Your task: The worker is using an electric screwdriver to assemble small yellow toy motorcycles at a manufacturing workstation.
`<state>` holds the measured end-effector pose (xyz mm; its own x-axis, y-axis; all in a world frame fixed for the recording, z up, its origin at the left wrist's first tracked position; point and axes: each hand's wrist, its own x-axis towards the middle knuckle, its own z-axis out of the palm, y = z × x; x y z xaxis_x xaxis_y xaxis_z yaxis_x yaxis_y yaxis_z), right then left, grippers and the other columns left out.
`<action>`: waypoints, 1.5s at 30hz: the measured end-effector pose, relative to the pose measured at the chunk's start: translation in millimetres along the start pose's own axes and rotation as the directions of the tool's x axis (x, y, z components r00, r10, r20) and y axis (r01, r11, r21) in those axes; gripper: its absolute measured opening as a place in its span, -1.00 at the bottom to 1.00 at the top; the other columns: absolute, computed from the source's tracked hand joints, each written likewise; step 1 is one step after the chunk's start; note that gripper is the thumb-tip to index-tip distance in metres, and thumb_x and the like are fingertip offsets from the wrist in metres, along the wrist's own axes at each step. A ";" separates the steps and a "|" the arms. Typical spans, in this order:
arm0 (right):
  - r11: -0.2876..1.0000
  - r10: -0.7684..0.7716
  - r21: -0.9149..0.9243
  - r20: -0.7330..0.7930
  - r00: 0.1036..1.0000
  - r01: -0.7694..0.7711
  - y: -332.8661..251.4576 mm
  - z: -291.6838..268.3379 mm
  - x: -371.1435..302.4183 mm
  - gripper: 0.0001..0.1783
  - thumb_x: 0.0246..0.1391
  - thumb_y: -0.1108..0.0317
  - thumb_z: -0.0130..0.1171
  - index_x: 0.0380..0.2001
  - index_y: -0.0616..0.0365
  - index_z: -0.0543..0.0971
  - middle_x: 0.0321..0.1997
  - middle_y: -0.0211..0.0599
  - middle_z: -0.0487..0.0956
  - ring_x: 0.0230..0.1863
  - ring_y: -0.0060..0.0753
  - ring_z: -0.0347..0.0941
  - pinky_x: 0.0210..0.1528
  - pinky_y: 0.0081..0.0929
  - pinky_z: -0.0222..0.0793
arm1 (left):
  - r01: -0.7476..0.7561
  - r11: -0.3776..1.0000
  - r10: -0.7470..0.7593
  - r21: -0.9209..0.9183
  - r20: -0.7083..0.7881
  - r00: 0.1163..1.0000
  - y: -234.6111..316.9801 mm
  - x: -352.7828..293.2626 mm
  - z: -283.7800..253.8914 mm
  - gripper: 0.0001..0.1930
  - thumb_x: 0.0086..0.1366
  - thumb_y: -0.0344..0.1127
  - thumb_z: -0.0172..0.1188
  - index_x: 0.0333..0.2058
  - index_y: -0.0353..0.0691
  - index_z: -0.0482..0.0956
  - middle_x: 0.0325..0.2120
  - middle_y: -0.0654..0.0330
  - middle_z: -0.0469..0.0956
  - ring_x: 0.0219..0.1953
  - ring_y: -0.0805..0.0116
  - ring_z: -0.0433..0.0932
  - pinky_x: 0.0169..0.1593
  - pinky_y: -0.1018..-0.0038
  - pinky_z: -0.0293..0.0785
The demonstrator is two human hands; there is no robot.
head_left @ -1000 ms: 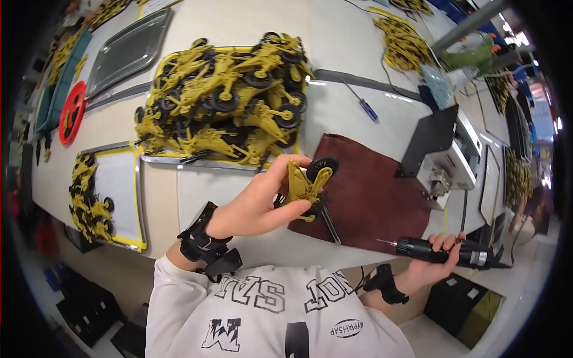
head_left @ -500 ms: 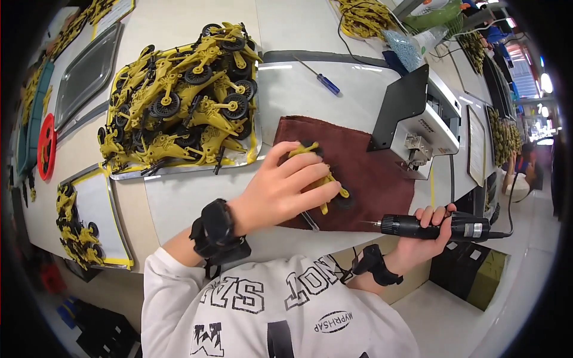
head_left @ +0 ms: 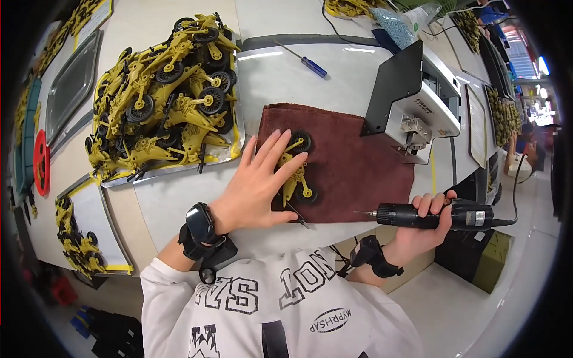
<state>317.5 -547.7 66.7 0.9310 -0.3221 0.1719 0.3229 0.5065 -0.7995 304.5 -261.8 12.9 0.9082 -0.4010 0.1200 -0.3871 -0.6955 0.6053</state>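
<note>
White tabletops [head_left: 161, 209] fill the room, and lots of yellow toy parts are on them. Far on the left is a long teal bin [head_left: 27, 140]; what is inside is hard to see. A red round thing [head_left: 41, 163] is just beside it. Next comes a gray tray [head_left: 71, 86] with a shiny bottom. Nearer the person, a small tray [head_left: 98, 218] with yellow edges has a few yellow toy bikes with black wheels, all along its left side. Then comes a big metal tray [head_left: 240, 140], heaped high with many more of these bikes, all mixed up.

The left hand [head_left: 258, 182] is spread out flat, its fingers apart. It reaches over one yellow toy bike [head_left: 292, 173], which lies on its side on a brown cloth [head_left: 352, 155]. I cannot tell how hard the hand presses. A thin metal tool [head_left: 299, 218] lies by the thumb. Behind the cloth is a screwdriver [head_left: 313, 66] with a blue handle. Farther back, a clear bag [head_left: 395, 27] holds tiny light-blue bits. A black and white machine [head_left: 412, 101] stands at the cloth's right side. The right hand [head_left: 437, 215] is wrapped tight around a black power screwdriver [head_left: 403, 216], whose tip points left.
</note>
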 end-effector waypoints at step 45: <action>0.845 -0.226 -0.447 0.200 0.953 0.295 5.0 76.3 88.6 -0.62 -0.07 0.57 0.06 -0.13 0.31 0.27 -0.68 -0.39 0.32 -0.72 -0.54 0.23 -0.57 -0.59 0.20 | -0.052 0.994 0.040 -0.097 -0.124 0.992 -18.1 -7.2 23.8 -0.22 -0.11 0.07 0.34 0.09 -0.13 0.32 0.23 -0.03 0.08 0.28 -0.10 -0.02 0.26 -0.03 -0.14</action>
<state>414.6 -512.6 121.9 0.8485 -0.2614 0.4602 0.4708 -0.0244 -0.8819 301.1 -260.5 -17.7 0.9047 -0.3518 0.2405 -0.4167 -0.6123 0.6719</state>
